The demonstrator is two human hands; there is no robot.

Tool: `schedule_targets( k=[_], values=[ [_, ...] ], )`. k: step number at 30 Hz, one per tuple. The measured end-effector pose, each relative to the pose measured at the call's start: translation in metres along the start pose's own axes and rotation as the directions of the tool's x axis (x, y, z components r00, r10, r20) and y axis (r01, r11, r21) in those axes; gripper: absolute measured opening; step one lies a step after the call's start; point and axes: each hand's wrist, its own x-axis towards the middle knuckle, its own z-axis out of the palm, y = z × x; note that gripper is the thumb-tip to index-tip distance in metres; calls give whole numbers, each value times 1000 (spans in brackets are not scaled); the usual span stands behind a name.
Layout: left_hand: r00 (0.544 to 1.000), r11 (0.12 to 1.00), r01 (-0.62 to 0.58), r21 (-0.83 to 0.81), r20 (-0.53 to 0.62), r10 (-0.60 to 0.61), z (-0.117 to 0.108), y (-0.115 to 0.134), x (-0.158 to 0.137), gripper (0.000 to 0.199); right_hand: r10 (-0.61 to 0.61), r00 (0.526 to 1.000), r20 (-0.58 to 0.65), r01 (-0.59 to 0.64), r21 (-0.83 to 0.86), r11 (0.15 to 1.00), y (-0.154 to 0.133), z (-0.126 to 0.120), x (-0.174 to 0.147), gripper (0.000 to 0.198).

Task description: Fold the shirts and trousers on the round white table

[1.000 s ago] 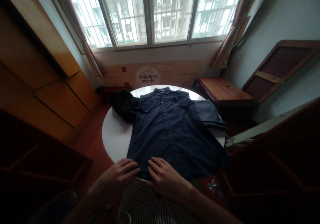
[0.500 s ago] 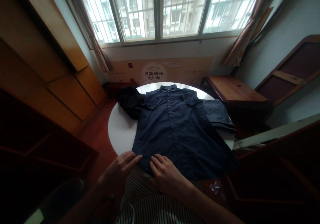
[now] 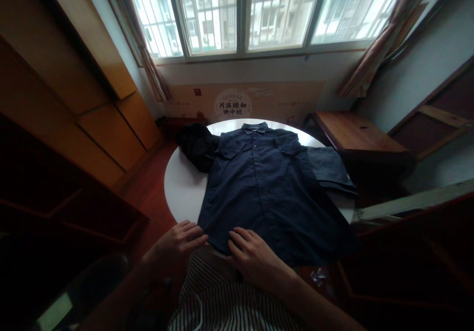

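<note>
A dark navy short-sleeved button shirt point(image 3: 259, 188) lies spread face up on a round white table point(image 3: 181, 188), its collar toward the window. Its hem hangs over the near edge. My left hand point(image 3: 179, 239) is closed on the hem's left corner, fingers and thumb together. Farther right along the same hem, my right hand point(image 3: 255, 254) grips the cloth with bent fingers; its thumb is mostly hidden. A crumpled black cloth bundle point(image 3: 196, 146) sits beside the left sleeve. Partly under the shirt's right side lies a folded grey-blue garment point(image 3: 329, 170).
A low wooden table point(image 3: 359, 131) stands at the back right. Wooden cabinets point(image 3: 107, 133) line the left. Ahead, a printed panel point(image 3: 281, 99) stands below the window. A pale beam point(image 3: 418, 200) runs close to the table's right. Small shiny bits point(image 3: 317, 275) lie on the floor.
The view has shifted slightly, so the scene sits a little farther right. My left fingers have curled in more at the hem corner. The shirt lies much as before.
</note>
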Motion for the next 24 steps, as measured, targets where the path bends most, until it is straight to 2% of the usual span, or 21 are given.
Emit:
schedule_targets(
  k=[5, 10, 15, 19, 24],
  values=[
    [998, 999, -41, -2, -41, 40, 0, -3, 0, 22, -24, 999, 47, 25, -21, 999, 2, -4, -1, 14],
    [991, 1000, -15, -27, -132, 11, 0, -1, 10, 18, -44, 994, 104, 44, -2, 999, 0, -10, 1, 6],
    [990, 999, -19, -48, -141, 12, -2, 0, 10, 23, -7, 1000, 24, 7, -3, 1000, 0, -9, 0, 5],
    [989, 997, 61, -55, -135, -68, 1, 3, 8, 27, 5, 997, -77, -9, -50, 999, 1, -13, 1, 11],
    [972, 973, 223, -59, -65, -226, 15, 3, 10, 47, -54, 997, -59, 48, -105, 993, 3, -21, 3, 13]
  ],
)
